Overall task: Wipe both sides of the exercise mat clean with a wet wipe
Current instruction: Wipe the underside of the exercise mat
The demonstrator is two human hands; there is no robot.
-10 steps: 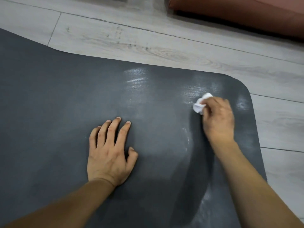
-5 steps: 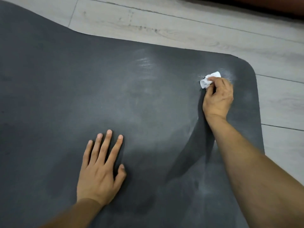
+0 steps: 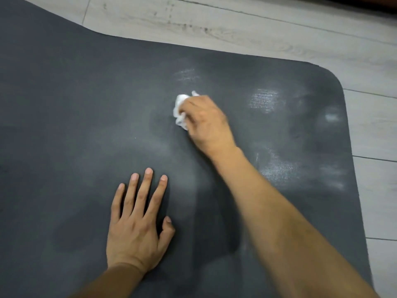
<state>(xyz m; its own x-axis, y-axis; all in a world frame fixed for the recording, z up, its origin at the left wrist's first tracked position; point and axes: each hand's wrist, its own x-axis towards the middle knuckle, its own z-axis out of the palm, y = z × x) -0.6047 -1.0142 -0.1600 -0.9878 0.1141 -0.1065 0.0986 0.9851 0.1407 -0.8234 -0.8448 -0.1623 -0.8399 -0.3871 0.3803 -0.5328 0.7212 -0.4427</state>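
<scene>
A dark grey exercise mat (image 3: pixel 75 125) lies flat on the floor and fills most of the view; its rounded far right corner shows at the upper right. My right hand (image 3: pixel 206 121) grips a crumpled white wet wipe (image 3: pixel 180 110) and presses it onto the mat near the middle. Shiny damp streaks mark the mat to the right of that hand. My left hand (image 3: pixel 137 224) rests flat on the mat nearer to me, fingers straight and spread.
Pale wood-look floor planks (image 3: pixel 236 24) border the mat along the far side and the right side. A dark strip of some object runs along the top right edge of the view.
My right hand has swept the wipe leftward from the mat's far right corner toward the middle. My left hand has stayed flat on the mat.
</scene>
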